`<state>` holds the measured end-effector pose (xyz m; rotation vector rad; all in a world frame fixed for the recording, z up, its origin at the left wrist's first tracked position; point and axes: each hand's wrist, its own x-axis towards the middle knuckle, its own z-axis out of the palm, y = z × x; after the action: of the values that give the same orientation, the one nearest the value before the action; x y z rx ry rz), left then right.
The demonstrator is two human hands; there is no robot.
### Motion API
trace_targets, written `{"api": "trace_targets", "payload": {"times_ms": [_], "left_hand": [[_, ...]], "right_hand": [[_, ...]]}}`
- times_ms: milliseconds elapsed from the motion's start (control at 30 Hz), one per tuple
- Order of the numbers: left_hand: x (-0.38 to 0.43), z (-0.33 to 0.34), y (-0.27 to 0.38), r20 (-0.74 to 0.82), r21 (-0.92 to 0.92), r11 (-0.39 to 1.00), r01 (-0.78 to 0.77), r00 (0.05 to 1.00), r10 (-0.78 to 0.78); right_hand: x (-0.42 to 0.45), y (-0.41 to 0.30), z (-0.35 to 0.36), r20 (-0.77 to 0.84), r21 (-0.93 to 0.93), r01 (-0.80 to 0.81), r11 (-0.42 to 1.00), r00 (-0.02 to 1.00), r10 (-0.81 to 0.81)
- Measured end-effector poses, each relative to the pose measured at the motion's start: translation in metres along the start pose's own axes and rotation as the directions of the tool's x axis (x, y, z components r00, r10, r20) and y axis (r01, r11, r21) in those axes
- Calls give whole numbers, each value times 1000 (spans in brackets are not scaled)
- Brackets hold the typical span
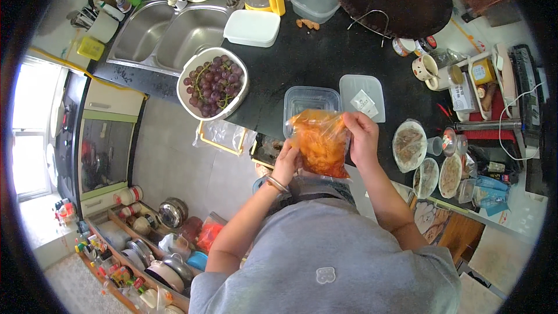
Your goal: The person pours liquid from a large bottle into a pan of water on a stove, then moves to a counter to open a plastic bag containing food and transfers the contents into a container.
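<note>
Both hands hold a clear plastic bag of orange-red food (pixel 321 144) in front of my body, over the counter's front edge. My left hand (pixel 287 162) grips its lower left side. My right hand (pixel 362 137) pinches its upper right corner. Just behind the bag, an open clear plastic container (pixel 313 98) stands on the dark counter, partly hidden by the bag. To its right lies a translucent lid (pixel 375 96) with a small white packet (pixel 364 103) on it. What exactly the food is, I cannot tell.
A white basket of grapes (pixel 242 91) stands at the counter's left edge by the steel sink (pixel 192 39). Behind are a closed white container (pixel 252 28) and a glass jug with a yellow handle (pixel 274 0). Covered plates (pixel 409 145) and cups are at the right.
</note>
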<state>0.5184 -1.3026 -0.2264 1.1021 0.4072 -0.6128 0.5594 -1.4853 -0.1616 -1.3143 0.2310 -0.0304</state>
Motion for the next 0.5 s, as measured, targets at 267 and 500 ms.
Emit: {"api": "trace_targets", "payload": {"times_ms": [267,500], "left_hand": [[1,-6,-21,-70,174,963,-208,972,223],[24,-18,-12,-119,540,825,-166,956,270]], "right_hand": [[32,45,1,-138,182,-221,958,959,247],[65,85,-20,-61,-451,-247,858,967,246]]}}
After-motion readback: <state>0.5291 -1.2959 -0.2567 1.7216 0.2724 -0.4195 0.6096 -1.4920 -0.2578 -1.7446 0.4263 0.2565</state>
